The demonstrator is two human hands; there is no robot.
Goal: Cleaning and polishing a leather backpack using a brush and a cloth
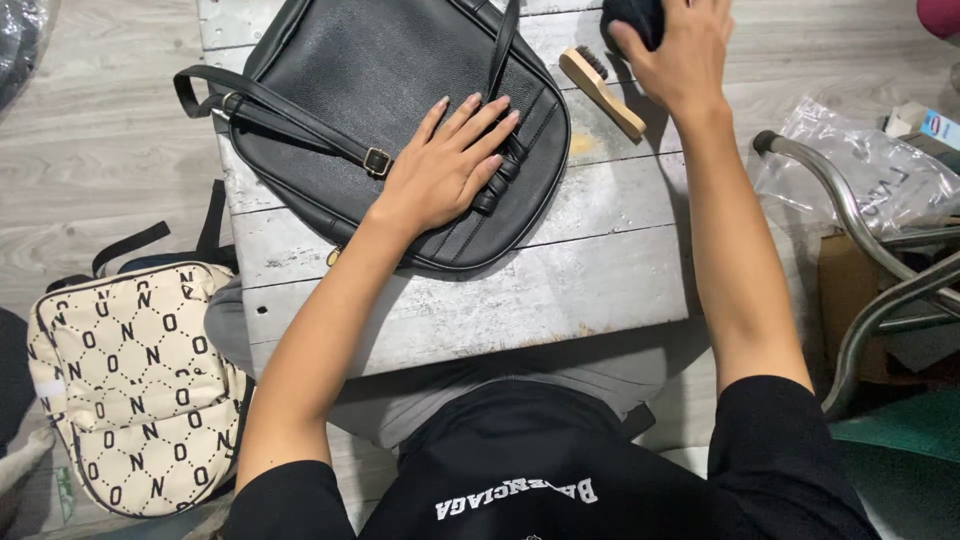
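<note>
Left hand [445, 170] flat, fingers spread, on black bag [400, 110], centre frame.
Soft, pliable, likely slick; straps the surest hold. Right hand [680, 50] curled round dark object [630, 15], top edge.

- A clear plastic bag [880, 170] lies on the floor at the right, near the tabletop [560, 290]. It is crinkly and shiny, with some dark print on it.
- A small box [925, 125] sits at the far right edge, just above the bag. It is white with blue and a bit of red.
- A brown cardboard box [850, 285] stands below the bag, partly hidden behind grey metal tubes [860, 220].
</note>
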